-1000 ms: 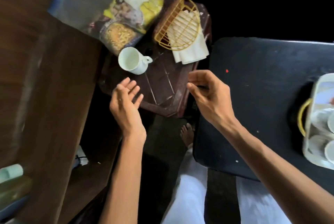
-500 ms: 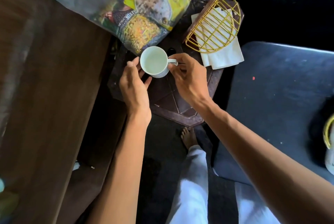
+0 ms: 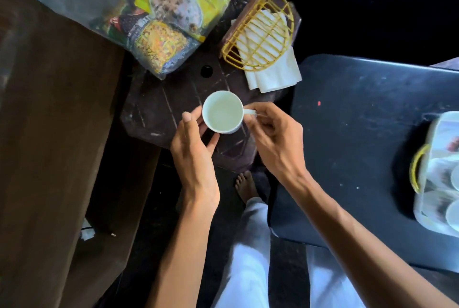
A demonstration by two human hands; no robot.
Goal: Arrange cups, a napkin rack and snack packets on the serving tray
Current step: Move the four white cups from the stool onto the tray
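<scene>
Positioning small white ceramic cup (image 3: 222,111) over dark octagonal wooden serving tray (image 3: 159,111): right hand (image 3: 272,138) pinching handle, left hand (image 3: 196,143) cupping side. Next, prob.: setting it down level, w/ room for more cups.

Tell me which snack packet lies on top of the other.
The yellow snack packet lies on top; its lower edge overlaps the dark packet with the orange-yellow mix, which sticks out beneath it toward the white cup.

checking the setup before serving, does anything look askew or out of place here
The yellow wire napkin rack lies tipped on its side on the dark tray, with white napkins sliding out from under it. The cup looks upright and unspilled.
</scene>
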